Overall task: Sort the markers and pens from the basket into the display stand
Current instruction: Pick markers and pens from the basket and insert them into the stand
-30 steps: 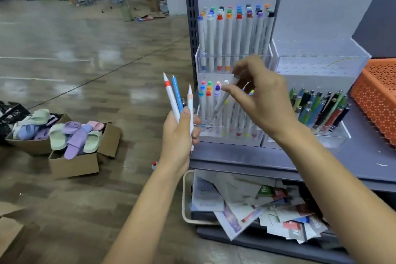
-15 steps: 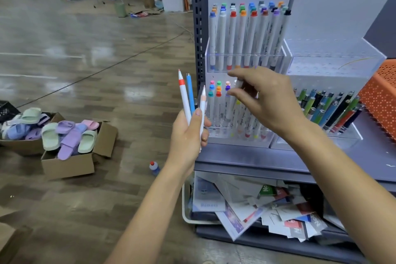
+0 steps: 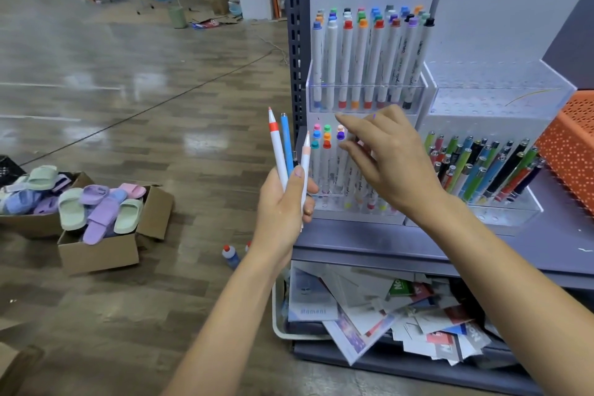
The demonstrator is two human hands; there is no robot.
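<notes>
My left hand (image 3: 283, 202) grips three upright pens: a white marker with a red band (image 3: 275, 145), a blue pen (image 3: 287, 145) and a white marker with a peach band (image 3: 305, 164). They stand just left of the clear display stand (image 3: 366, 96). My right hand (image 3: 389, 157) hovers in front of the stand's lower tier of white markers (image 3: 324, 154), fingers stretched out and nothing visibly pinched. It hides part of that tier. The orange basket (image 3: 572, 151) sits at the right edge of the shelf.
Coloured pens (image 3: 482, 167) lean in the stand's lower right compartment. Upper tiers hold rows of white markers (image 3: 369, 58). A bin of papers (image 3: 369, 315) sits under the grey shelf (image 3: 369, 247). Cardboard boxes of slippers (image 3: 99, 222) and a small bottle (image 3: 229, 255) are on the floor.
My right hand was pinching a white marker over the lower tier; now its fingers are spread and the marker is no longer in them. My left hand still holds three pens.
</notes>
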